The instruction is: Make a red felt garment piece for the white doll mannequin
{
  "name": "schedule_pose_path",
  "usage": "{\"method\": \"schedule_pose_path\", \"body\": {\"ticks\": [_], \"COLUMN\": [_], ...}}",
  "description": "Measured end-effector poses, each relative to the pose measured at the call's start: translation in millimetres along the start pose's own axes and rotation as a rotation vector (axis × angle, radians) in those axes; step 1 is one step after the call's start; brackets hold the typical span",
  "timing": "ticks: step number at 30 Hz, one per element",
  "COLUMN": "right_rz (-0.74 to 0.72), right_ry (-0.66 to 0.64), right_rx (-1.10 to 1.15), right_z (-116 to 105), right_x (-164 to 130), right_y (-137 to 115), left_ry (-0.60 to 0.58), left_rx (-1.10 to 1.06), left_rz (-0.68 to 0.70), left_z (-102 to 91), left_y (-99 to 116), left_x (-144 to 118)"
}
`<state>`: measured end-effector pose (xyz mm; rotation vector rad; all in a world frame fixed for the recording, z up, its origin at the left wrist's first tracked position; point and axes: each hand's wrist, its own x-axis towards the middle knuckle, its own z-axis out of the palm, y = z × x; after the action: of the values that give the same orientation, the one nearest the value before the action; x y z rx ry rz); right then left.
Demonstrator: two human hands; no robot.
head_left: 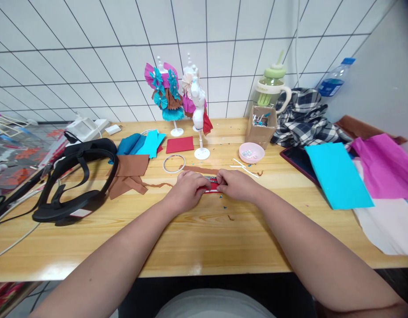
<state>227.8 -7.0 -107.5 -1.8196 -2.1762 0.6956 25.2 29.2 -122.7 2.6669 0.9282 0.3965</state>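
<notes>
On the near middle of the wooden table (250,247), a small red piece (213,187) lies between the two hands, a small metal tool (212,179) over it. The left hand (190,189) bends its fingers down onto the left end and the right hand (236,183) curls its own at the right, though whether either grips cannot be told. Farther off lie a brown strip (204,169), a ring (164,164) to the left, and a pink bowl (251,160) to the right.
</notes>
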Motion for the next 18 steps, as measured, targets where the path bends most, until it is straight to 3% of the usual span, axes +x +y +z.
{"method": "schedule_pose_path", "body": {"ticks": [18], "right_rz": [0.007], "right_ry": [0.02], "right_rx": [-0.186], "right_z": [-4.6], "right_x": [-1.6], "right_y": [-6.3], "left_ry": [-0.047], "left_rx": [0.153], "left_rz": [0.133], "left_z": [-1.6], "left_y": [-1.7], "left_x": [-1.4]}}
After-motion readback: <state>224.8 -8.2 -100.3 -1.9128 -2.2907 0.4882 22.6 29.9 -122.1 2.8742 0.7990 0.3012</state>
